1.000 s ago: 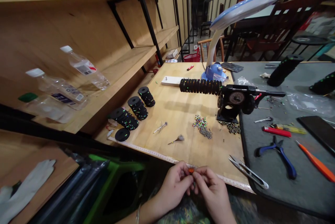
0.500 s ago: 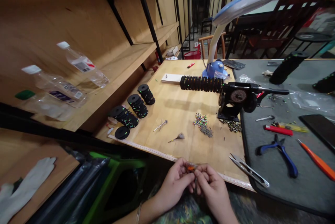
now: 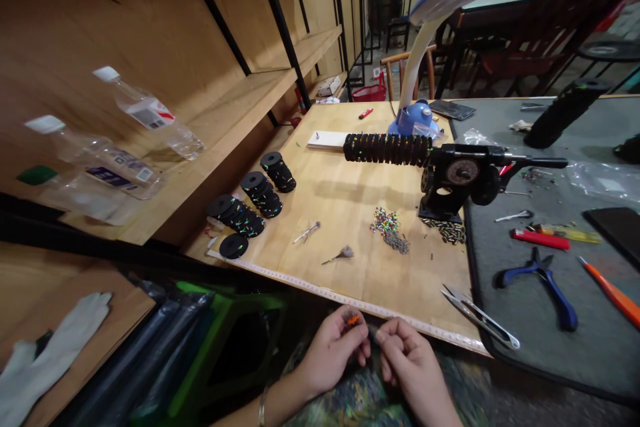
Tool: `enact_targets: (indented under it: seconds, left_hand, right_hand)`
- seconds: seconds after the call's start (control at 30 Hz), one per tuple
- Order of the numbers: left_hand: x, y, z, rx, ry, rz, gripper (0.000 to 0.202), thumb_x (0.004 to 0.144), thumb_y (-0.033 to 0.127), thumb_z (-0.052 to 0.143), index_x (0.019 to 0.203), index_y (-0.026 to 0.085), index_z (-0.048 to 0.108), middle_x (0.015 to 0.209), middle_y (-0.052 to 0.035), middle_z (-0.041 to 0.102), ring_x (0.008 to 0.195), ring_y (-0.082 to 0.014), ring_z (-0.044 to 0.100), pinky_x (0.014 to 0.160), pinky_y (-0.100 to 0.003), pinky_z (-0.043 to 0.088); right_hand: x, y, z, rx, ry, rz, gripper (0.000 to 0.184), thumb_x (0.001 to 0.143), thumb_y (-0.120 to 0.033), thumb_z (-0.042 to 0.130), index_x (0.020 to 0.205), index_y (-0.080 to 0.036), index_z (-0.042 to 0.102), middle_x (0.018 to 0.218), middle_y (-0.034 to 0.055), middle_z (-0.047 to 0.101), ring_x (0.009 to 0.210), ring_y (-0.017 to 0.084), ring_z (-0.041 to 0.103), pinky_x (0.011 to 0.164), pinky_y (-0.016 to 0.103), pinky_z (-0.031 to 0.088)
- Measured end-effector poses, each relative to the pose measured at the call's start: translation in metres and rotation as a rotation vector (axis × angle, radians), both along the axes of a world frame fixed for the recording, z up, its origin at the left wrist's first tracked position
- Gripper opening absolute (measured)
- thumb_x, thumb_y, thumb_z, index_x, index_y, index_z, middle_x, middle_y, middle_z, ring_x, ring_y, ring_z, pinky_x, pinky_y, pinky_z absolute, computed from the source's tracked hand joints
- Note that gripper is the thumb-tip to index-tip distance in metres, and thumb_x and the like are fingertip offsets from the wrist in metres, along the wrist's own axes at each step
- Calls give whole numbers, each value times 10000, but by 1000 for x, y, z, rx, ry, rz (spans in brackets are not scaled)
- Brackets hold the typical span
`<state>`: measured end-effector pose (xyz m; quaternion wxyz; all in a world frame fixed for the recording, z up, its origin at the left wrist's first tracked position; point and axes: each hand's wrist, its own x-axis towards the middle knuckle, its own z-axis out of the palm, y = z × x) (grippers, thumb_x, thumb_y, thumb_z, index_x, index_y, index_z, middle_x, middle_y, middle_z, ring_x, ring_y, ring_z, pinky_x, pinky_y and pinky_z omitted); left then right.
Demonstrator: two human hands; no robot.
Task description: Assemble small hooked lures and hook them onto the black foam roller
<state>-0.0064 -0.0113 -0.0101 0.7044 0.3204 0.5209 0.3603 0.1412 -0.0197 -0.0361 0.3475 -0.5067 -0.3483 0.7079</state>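
Note:
Both my hands are close together below the near edge of the wooden table. My left hand pinches a small orange piece between thumb and fingertips. My right hand is closed in a pinch just to its right, holding something too thin to make out. On the table ahead lie a pile of small coloured beads, a heap of small metal bits and thread snips.
A black winder carrying a row of black spools stands mid-table, beside a blue desk lamp. Stacks of black spools line the left. Blue pliers, lighters and an orange tool lie on the grey mat. Bottles rest on the shelf.
My hands have drawn slightly apart and come lower, off the table edge. The right hand has pulled away from the orange piece, which stays in the left.

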Motion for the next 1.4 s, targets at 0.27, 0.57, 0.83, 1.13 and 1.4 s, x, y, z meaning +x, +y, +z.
enact_targets:
  seconds: [0.27,0.57,0.83,1.13,1.4]
  left_hand:
    - [-1,-2,-9,-46,-33,31,420,686,518,724,718,163,503,521,39,551,450,-72,469,462,-194,357]
    - [-1,-3,-5,-32,4,3,427,698,537,710,721,164,504,531,43,544,445,-68,460,465,-197,349]
    - [0,-2,3,-1,85,-53,464,707,594,674,724,171,484,529,43,533,446,-72,454,471,-203,353]
    - [0,-7,4,58,189,-81,413,762,554,641,762,175,479,553,45,515,462,-79,453,464,-202,360]
    - [2,-7,6,43,205,-104,387,751,519,661,761,179,476,543,48,517,440,-77,447,452,-198,361]
  right_hand:
    - [-3,-1,0,-51,14,106,583,651,-775,603,664,-206,475,340,-89,455,297,42,280,350,175,201]
    - [-5,0,-2,-43,28,167,539,699,-727,594,656,-202,483,344,-94,442,286,39,254,344,180,176]
    - [-5,3,1,-54,65,108,515,699,-694,623,644,-199,489,344,-91,442,295,39,251,353,188,168]
    - [-6,2,3,-39,55,48,536,683,-700,635,794,-191,511,376,-86,503,309,50,302,366,173,195]
    - [-6,4,4,-47,47,37,531,665,-701,648,759,-205,484,351,-95,478,301,51,286,358,170,202]
